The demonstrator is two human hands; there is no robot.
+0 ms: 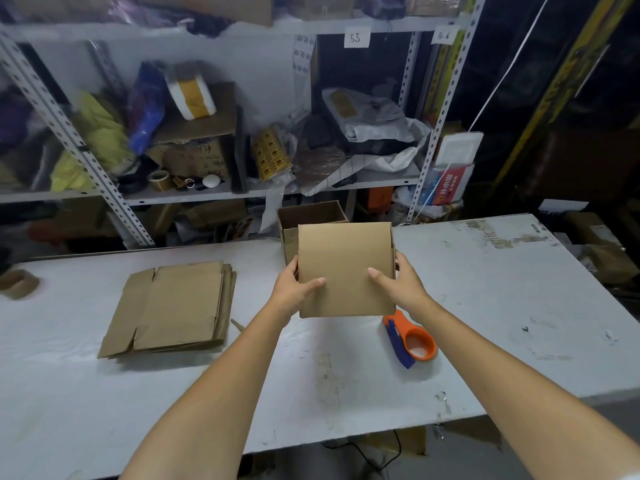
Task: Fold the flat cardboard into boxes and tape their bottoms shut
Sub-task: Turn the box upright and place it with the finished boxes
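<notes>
The left hand [294, 285] and right hand [401, 282] hold a folded box [346, 268] above the bench [485, 306], fingers [294, 266] curled round its sides; folding looks done, so taping its bottom probably follows, needing the tape dispenser [412, 337] lying just beside

Table [485, 306] in front of shelves [207, 195].
Flat cardboard stack [173, 310] lies left on it; folded box [346, 268] at centre, open box [311, 213] just behind, tape dispenser [414, 339] near its right front corner, tape roll [17, 284] far left.

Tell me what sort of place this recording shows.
Likely a warehouse packing station: cluttered, numbered metal shelving, a stack of flat cardboard and a tape dispenser on the white worktable.
</notes>
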